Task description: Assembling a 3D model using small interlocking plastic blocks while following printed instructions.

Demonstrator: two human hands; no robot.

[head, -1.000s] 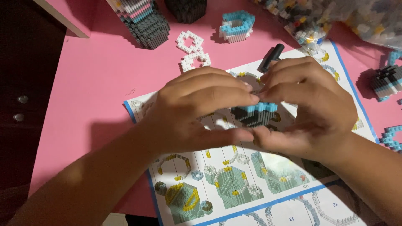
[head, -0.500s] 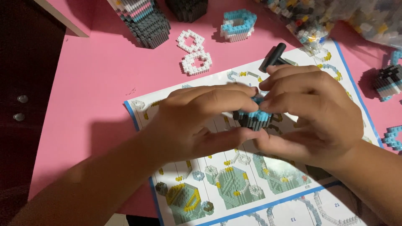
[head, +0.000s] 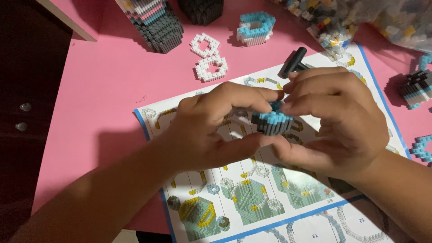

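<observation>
Block piece, blue-topped and grey, now lifted slightly higher above the instruction sheet, both hands pinching it.

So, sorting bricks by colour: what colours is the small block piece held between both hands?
Grey with a light-blue top band, head view.
</observation>
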